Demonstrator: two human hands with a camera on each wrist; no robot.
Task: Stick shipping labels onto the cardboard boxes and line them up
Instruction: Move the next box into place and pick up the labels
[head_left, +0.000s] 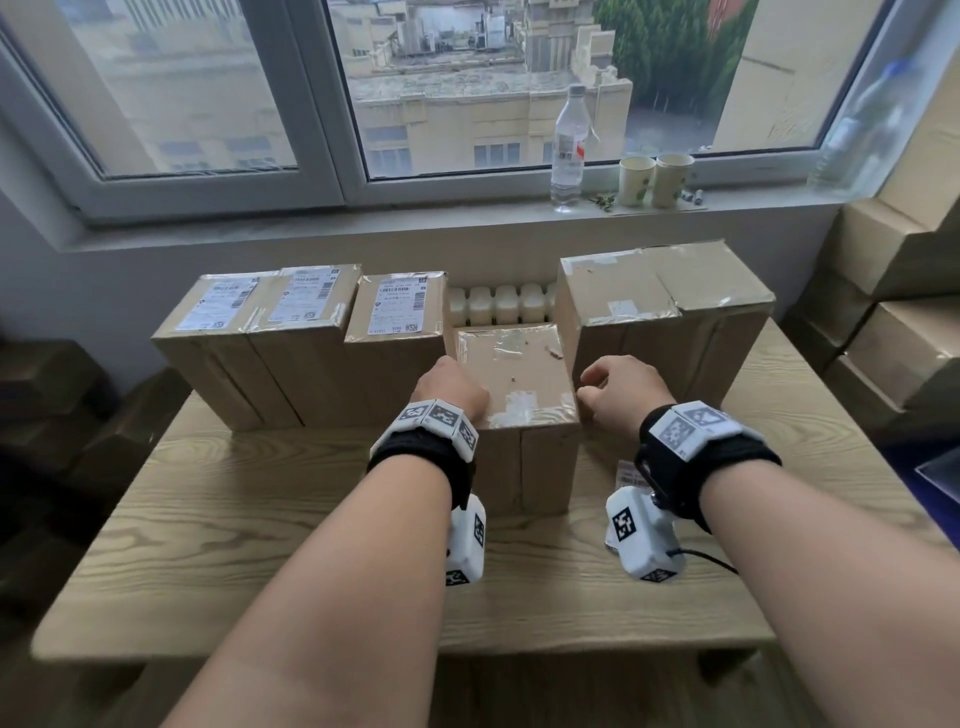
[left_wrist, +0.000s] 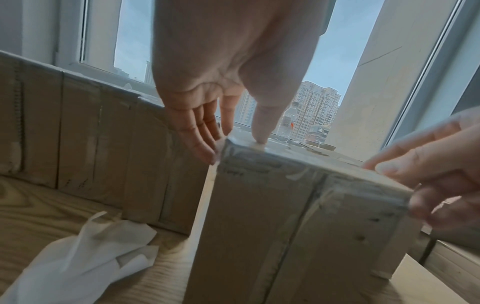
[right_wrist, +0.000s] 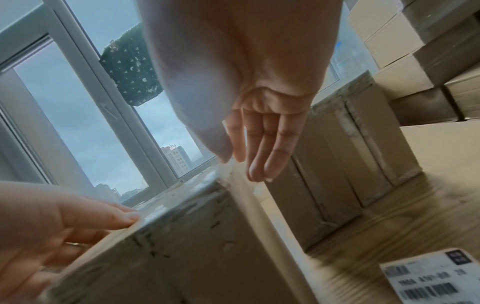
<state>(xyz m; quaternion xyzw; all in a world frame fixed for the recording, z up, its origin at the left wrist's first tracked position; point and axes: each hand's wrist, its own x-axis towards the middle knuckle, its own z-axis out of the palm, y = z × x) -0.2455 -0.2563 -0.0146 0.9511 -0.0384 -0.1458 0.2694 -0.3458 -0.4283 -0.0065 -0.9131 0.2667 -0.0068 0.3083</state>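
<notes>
Windowsill odds and ends above a pale wood-grain worktop (head_left: 208, 519)

A clear plastic bottle (head_left: 570, 150) stands upright on the windowsill (head_left: 415, 218), with two paper cups (head_left: 636, 181) side by side just to its right. Behind them, the window (head_left: 208, 104) shows pale buildings (head_left: 447, 119). A white radiator (head_left: 496, 304) sits below the sill, and crumpled white paper (left_wrist: 85, 259) lies on the worktop.

The wooden tabletop (head_left: 208, 519) carries 3 labelled boxes (head_left: 301, 332) along its far edge at the left and 1 big box (head_left: 665, 322) at the far right corner. Between them stands 1 unlabelled box (head_left: 519, 374), with a loose label (right_wrist: 428, 281) to its right and crumpled paper (left_wrist: 78, 257) to its left.
</notes>
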